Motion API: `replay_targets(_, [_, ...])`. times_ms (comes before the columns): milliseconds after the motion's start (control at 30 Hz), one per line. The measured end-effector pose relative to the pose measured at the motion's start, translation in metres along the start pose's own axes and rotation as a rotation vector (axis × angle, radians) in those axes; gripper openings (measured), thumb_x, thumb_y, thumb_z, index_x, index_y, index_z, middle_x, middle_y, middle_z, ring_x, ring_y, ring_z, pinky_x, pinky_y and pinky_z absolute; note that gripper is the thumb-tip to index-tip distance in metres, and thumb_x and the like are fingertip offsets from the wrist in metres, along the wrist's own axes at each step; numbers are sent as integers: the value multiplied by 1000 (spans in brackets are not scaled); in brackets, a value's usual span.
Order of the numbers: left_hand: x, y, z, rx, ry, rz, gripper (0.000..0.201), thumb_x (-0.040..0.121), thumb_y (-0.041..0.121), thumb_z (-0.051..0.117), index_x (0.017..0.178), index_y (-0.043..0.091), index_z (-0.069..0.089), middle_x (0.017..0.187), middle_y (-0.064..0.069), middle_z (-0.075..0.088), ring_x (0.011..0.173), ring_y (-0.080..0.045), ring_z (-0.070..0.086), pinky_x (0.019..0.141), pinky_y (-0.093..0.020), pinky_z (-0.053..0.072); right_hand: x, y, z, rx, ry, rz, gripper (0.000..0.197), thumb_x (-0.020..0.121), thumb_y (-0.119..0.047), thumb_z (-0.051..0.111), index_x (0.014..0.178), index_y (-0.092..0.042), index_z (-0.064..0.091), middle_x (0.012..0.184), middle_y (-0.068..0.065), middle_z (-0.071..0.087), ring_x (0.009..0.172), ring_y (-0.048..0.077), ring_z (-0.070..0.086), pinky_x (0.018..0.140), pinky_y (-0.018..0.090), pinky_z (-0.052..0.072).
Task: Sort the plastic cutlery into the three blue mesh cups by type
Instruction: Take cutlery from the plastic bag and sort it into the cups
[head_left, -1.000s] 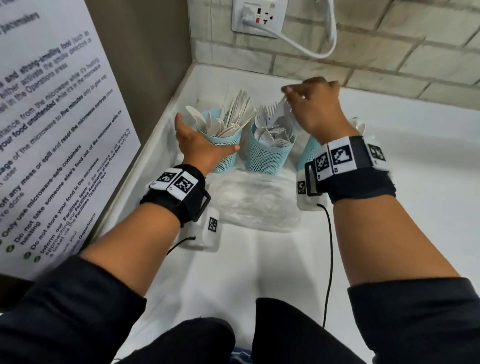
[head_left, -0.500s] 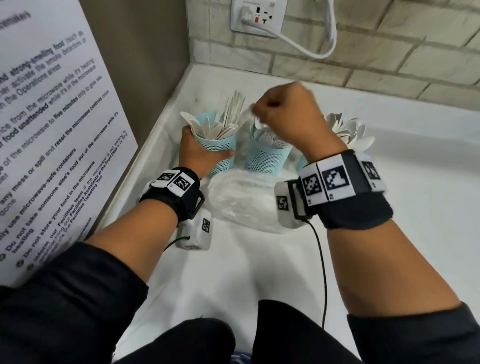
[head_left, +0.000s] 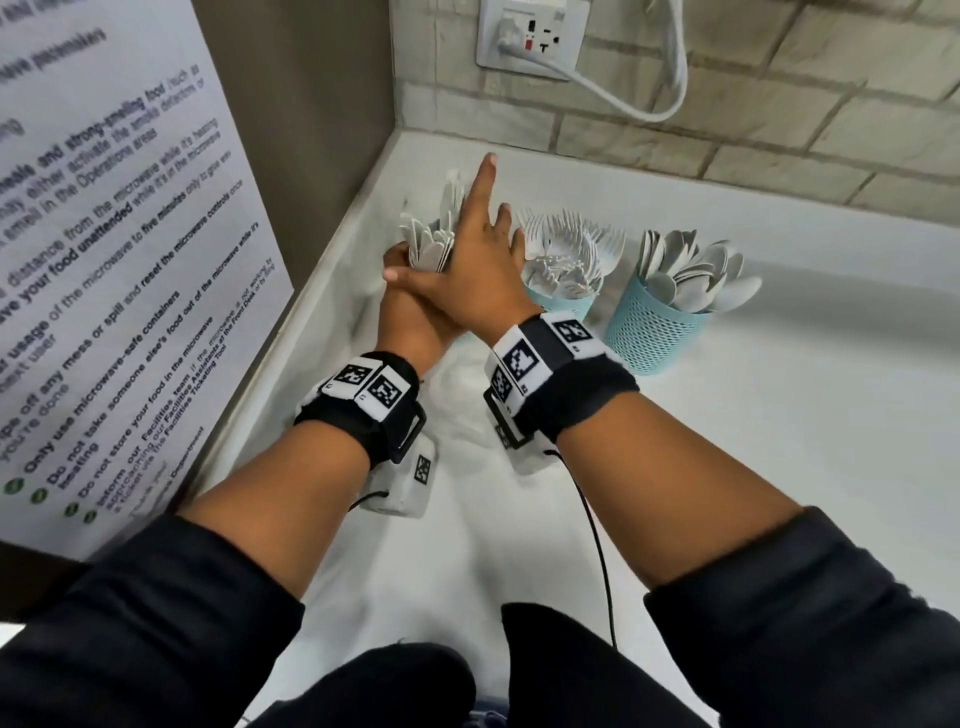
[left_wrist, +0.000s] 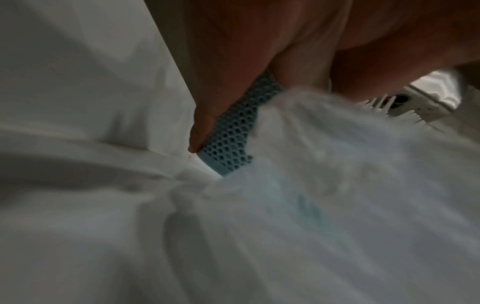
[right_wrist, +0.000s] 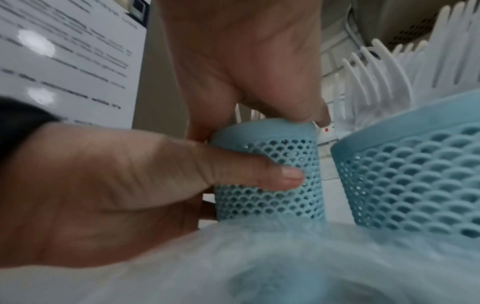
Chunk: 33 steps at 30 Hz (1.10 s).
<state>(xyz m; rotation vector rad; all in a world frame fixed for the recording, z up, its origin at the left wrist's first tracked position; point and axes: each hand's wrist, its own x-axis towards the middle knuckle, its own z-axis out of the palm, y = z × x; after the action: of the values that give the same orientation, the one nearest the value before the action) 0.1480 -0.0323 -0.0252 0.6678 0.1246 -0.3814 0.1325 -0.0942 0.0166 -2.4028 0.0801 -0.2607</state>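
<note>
Three blue mesh cups stand in a row near the counter's back left corner. My left hand (head_left: 405, 317) grips the left cup (right_wrist: 272, 179), its thumb (right_wrist: 259, 176) pressed on the mesh. That cup holds white knives (head_left: 436, 239). My right hand (head_left: 478, 275) lies over its top with the index finger stretched out, the palm on the knives, holding nothing. The middle cup (head_left: 563, 304) holds forks (head_left: 566, 249). The right cup (head_left: 654, 327) holds spoons (head_left: 696, 275). In the left wrist view a finger (left_wrist: 207, 115) lies against the mesh cup (left_wrist: 233, 133).
A crumpled clear plastic bag (head_left: 457, 384) lies on the white counter (head_left: 779, 467) just in front of the cups. A panel with a printed notice (head_left: 104, 260) closes the left side. A tiled wall with a socket (head_left: 530, 36) and white cable runs along the back.
My right hand has moved left from the fork cup to above the knife cup and has gone from a fist to spread fingers. My left hand stays on the left cup.
</note>
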Motion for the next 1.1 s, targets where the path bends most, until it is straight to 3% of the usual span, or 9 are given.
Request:
replay_targets(167, [8,2,1,130,7,5,46,98,41,21,95,19,61,77,-1,74,72,-14,71,57,-27,56,17,4,1,90,38,-36,108,70,-38,77,149,-16,7,132,13,54,124,32,46,109,43,32])
replay_targets(267, [10,1,-4,335,91,40,38,98,38,27,93,20,60,72,-1,72,79,-17,66,54,-27,56,20,5,6,118,-10,-94,49,73,-23,74,116,-11,53,95,8,67,93,28,62,81,38,50])
replay_targets(333, [7,5,-17,722,91,170,20,93,27,50,107,15,58,85,3,70,88,-13,59,62,-23,55,22,6,11,173,-13,-112,28,75,-16,71,98,-8,57,82,6,63,82,26,61,71,33,49])
replay_targets(367, [8,5,-22,874,81,205,35,83,18,66,116,12,55,96,5,65,91,-10,57,71,-23,55,24,6,12,247,11,-100,22,76,-13,70,93,-10,56,79,6,61,77,25,60,68,31,48])
replay_targets(567, [20,6,-35,1063,95,233,93,56,11,88,131,13,32,125,-3,54,111,-15,55,91,-28,47,36,8,8,599,270,12,43,75,2,60,113,-14,47,84,-1,59,70,12,58,65,20,48])
replay_targets(800, [24,5,-41,1062,60,240,96,57,9,87,132,14,27,127,-3,53,115,-17,53,97,-31,46,70,7,-3,-59,78,-26,55,89,-48,52,134,-17,48,138,11,46,127,28,41,103,34,36])
replay_targets(900, [24,6,-42,1069,38,233,96,59,8,87,134,11,25,124,-1,52,113,-16,53,97,-32,45,73,3,1,-197,-38,-119,47,91,-49,48,121,-15,61,126,10,59,115,24,54,94,28,41])
replay_targets(1000, [25,7,-43,1110,49,214,95,59,13,87,133,11,27,116,3,55,108,-15,56,94,-34,48,67,-8,5,-128,-91,-294,38,89,-39,55,80,-6,71,80,8,71,78,21,63,76,29,47])
replay_targets(1100, [24,7,-43,1088,52,208,93,61,8,85,133,9,26,110,7,52,104,-11,53,89,-26,46,71,-5,7,-156,31,-232,25,89,-31,55,94,-11,70,85,6,68,83,20,60,74,26,43])
